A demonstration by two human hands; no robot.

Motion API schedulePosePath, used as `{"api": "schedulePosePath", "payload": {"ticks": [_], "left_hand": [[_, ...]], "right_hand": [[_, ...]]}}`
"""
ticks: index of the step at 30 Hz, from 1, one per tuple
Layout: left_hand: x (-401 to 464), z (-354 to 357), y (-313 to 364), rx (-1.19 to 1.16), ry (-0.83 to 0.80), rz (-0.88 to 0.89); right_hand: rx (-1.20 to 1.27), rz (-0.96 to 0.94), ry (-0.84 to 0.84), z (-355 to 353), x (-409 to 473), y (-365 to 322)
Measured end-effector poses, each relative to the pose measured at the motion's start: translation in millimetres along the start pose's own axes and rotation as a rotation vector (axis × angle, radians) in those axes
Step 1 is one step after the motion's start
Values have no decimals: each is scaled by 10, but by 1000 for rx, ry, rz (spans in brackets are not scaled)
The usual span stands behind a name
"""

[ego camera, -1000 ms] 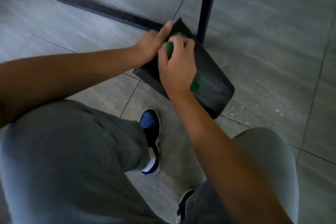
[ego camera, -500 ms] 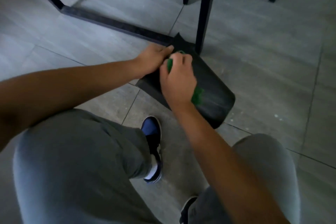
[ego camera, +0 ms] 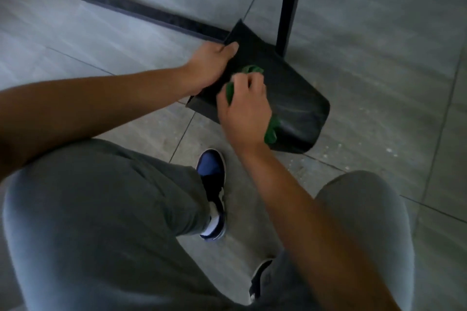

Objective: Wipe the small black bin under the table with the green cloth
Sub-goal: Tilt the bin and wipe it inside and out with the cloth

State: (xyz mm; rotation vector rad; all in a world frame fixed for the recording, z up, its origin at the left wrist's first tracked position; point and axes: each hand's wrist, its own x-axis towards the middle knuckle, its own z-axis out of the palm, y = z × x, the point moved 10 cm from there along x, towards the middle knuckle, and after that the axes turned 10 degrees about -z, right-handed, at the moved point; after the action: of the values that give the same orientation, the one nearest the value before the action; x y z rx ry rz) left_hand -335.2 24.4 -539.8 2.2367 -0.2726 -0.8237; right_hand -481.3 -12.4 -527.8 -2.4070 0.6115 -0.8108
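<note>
The small black bin point(ego camera: 290, 98) is laid tilted on the tiled floor point(ego camera: 379, 58), against a black table leg point(ego camera: 286, 7), so that its side is presented. It is steadied at its edge by the left hand point(ego camera: 209, 65), fingers curled over it. The green cloth point(ego camera: 271, 131) is bunched in the closed right hand point(ego camera: 245, 108) and pressed on the side wall, probably for wiping.

The bin point(ego camera: 298, 108) looks like smooth, faintly glossy black plastic; the cloth point(ego camera: 271, 131) is soft green fabric; floor tiles point(ego camera: 379, 58) are matt grey.
</note>
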Motion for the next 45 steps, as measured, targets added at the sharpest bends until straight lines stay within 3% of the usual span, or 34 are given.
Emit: {"api": "schedulePosePath", "payload": {"ticks": [1, 3, 5, 7, 11, 14, 16, 21, 24, 29, 32, 36, 38, 43, 45], "left_hand": [[21, -35, -43, 15, 14, -10], [103, -168, -210, 20, 35, -58], [117, -224, -295, -24, 32, -93], [117, -269, -298, -34, 63, -77], [149, -376, -353, -30, 105, -96], [95, -159, -237, -8, 64, -72], [89, -103, -231, 3, 55, -68], [92, -133, -418, -74, 42, -140], [77, -167, -310, -35, 62, -101], [127, -1, -173, 25, 16, -31], [98, 57, -203, -202, -77, -108], [126, 94, -371, -129, -99, -152], [131, 127, -431, -88, -99, -150], [134, 177, -490, -140, -108, -164], [141, 180, -470, -152, -94, -146]], "right_hand": [[-53, 10, 15, 0, -76, 146], [-187, 200, 65, -135, -254, 908], [-289, 479, -4, -293, -429, 1797], [-281, 634, -100, -371, -554, 2204], [-116, 404, 31, -243, -123, 1291], [-46, 32, -51, 53, 153, 327], [-104, -93, -68, 109, 151, 284], [-275, 290, -149, -311, 37, 1939], [-175, 330, -167, -340, 179, 1789], [121, -21, -93, -135, 511, 369], [188, -128, -50, -59, 364, -52], [-90, -322, -152, 153, -27, 166], [-139, -172, -121, 85, 4, 595], [-208, 538, -36, -455, 166, 2031], [-210, 592, -36, -508, 205, 1957]]}}
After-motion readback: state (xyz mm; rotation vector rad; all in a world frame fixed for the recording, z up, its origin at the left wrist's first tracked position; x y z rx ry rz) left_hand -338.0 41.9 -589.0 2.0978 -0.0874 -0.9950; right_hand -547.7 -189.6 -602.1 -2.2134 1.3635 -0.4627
